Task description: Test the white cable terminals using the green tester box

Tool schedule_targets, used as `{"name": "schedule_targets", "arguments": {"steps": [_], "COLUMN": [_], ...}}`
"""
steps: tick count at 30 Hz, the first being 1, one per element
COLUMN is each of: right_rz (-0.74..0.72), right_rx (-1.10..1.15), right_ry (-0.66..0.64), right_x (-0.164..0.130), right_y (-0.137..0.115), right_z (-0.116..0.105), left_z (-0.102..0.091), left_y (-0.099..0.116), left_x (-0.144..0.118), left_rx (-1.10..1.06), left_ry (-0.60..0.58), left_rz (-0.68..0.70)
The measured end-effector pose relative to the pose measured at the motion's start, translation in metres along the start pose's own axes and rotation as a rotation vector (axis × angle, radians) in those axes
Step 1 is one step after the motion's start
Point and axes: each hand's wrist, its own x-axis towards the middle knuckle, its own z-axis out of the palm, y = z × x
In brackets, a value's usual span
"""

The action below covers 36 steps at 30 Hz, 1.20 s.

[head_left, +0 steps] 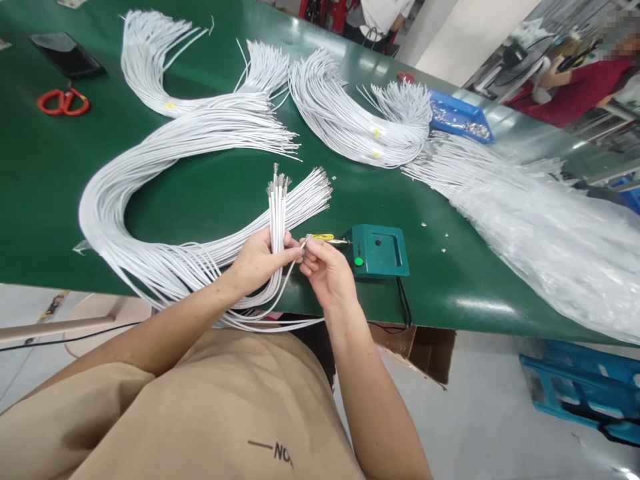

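Note:
My left hand [263, 260] is closed around a small bunch of white cables [277, 220], whose frayed metallic ends point upward. Between its thumb and my right hand [324, 263] runs a single white cable [289, 277]. The right fingers pinch the tip of that cable; the tip itself is mostly hidden. Just beyond them, a thin metal shaft with a yellow label [324, 237] sticks out from a small green machine [383, 250] with a bright green button. A large curved bundle of white cables [105, 193] lies behind and left of my hands.
More white cable bundles [340, 113] lie across the green table [40, 220]. Red-handled scissors [64, 102] and a black phone [66, 55] are at far left. A blue tray [460, 119] holds small metal parts. Plastic-wrapped cables [555, 227] cover the right side. A person in red [575, 93] sits beyond.

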Motion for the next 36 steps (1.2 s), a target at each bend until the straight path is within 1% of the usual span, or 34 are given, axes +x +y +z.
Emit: {"name": "schedule_targets", "arguments": {"steps": [1, 3, 7, 10, 14, 18, 21, 26, 28, 30, 32, 34, 36], "right_rz": [0.034, 0.051, 0.044, 0.090, 0.140, 0.085, 0.006, -0.182, -0.215, -0.260, -0.394, -0.610, -0.806], "right_rx": [0.040, 0.064, 0.004, -0.041, 0.004, 0.026, -0.050, -0.336, -0.409, -0.509, -0.698, -0.961, -1.240], "right_ry": [-0.014, -0.019, -0.003, -0.044, -0.072, -0.031, 0.027, 0.138, 0.161, 0.172, 0.193, 0.217, 0.211], "right_x": [0.000, 0.001, 0.006, 0.010, 0.010, 0.002, -0.003, -0.005, -0.005, -0.005, -0.004, -0.003, -0.001], "right_y": [0.001, 0.000, -0.006, -0.009, -0.007, -0.005, -0.004, -0.005, -0.004, -0.001, 0.004, 0.009, 0.012], "right_z": [0.000, 0.001, 0.000, -0.001, -0.003, -0.006, -0.006, -0.003, -0.002, -0.002, -0.004, -0.007, -0.012], "left_z": [0.000, 0.002, 0.005, 0.005, 0.003, 0.002, 0.002, 0.001, 0.001, 0.002, 0.002, 0.002, 0.001], "left_y": [0.000, 0.000, -0.001, -0.002, -0.001, 0.003, 0.003, -0.002, -0.003, -0.002, 0.000, 0.002, 0.003], "left_x": [0.000, -0.001, -0.004, -0.004, -0.003, -0.002, -0.002, -0.002, -0.002, -0.001, 0.002, 0.005, 0.010], "left_rx": [0.005, -0.010, -0.135, -0.159, -0.123, -0.056, -0.047, -0.129, -0.163, -0.229, -0.320, -0.418, -0.499], "left_ry": [0.004, -0.002, -0.084, -0.127, -0.097, -0.075, -0.063, -0.114, -0.141, -0.160, -0.192, -0.226, -0.242], "left_rz": [-0.003, -0.026, -0.058, -0.053, -0.081, -0.084, -0.063, -0.040, -0.061, -0.116, -0.179, -0.252, -0.333]}}
